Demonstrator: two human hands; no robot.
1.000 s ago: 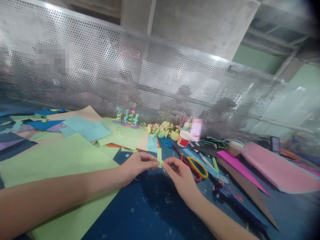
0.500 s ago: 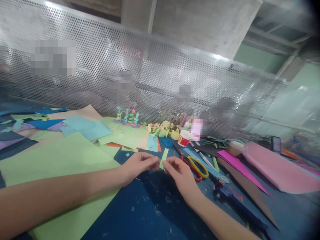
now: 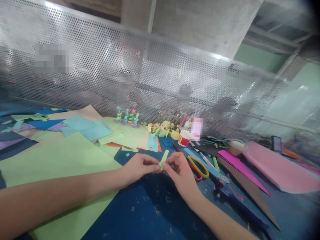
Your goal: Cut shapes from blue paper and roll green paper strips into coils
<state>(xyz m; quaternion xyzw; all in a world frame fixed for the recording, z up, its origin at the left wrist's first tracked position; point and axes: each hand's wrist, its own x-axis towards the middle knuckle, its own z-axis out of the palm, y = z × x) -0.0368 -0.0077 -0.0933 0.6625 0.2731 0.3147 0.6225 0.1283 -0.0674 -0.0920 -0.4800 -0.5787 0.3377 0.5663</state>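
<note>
A small light-green paper strip (image 3: 165,156) stands up between my two hands above the dark blue table. My left hand (image 3: 141,165) pinches its lower left end with thumb and fingers. From the other side, my right hand (image 3: 179,170) grips the lower part of the same strip, its thumb pressed to the paper. The very bottom of the strip is partly hidden by the fingertips. Just right of my right hand lie scissors with red and yellow handles (image 3: 198,166). Under my left forearm spreads a large light-green sheet (image 3: 62,160).
Small paper figures (image 3: 127,116) and yellow-green paper leaves (image 3: 163,129) stand near the perforated metal screen (image 3: 100,56). A red and white cup (image 3: 184,138) is close by. To the right are a dark blue glue gun (image 3: 235,200) and pink sheets (image 3: 280,166). People show blurred behind the screen.
My left fingertips have moved slightly right and now meet the strip's lower end. The strip leans a little more to the right. My right hand has shifted only slightly.
</note>
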